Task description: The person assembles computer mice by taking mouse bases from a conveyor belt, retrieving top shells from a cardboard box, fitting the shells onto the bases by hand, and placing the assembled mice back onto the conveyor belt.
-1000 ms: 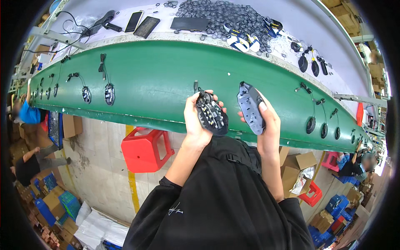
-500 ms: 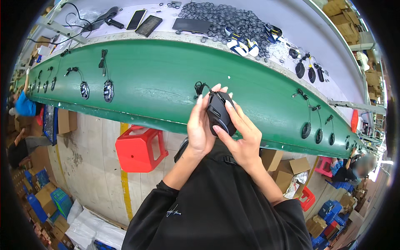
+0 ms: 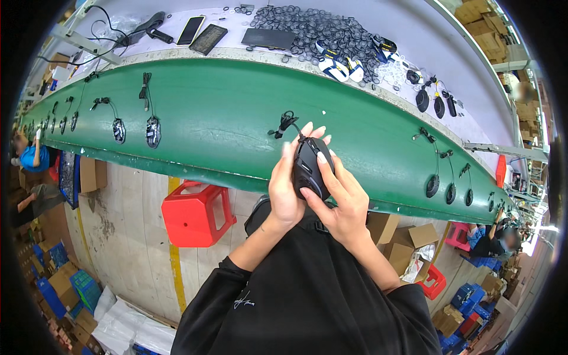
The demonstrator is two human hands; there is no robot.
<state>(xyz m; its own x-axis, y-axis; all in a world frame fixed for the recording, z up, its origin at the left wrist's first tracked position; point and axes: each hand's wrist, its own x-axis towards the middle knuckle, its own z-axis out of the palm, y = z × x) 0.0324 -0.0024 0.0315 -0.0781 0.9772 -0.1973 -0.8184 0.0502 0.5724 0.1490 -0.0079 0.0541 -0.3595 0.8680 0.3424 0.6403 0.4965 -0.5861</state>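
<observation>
A black computer mouse [image 3: 309, 163] is held between both hands just over the near edge of the green belt [image 3: 219, 118]. My left hand [image 3: 286, 188] cups its left side and underside, with fingertips showing past its far end. My right hand [image 3: 343, 198] grips it from the right, thumb and forefinger pressed on the shell. From the mouse, a bundled black cable [image 3: 285, 123] runs out onto the belt. Two opened mouse bodies [image 3: 152, 131] with inner parts showing lie to the left with their cables.
Several black mice [image 3: 433, 186] lie on the belt at right. On the shelf beyond are a heap of small black rings [image 3: 319, 35], a phone [image 3: 190, 31] and white-and-navy pieces [image 3: 335, 68]. A red stool [image 3: 195, 216] stands at left, open cartons [image 3: 408, 242] at right. Other people work at both ends.
The mouse has turned a little in my hands and moved slightly nearer to me. Its bundled cable now lies more stretched out from it. My right fingers have shifted on the shell.
</observation>
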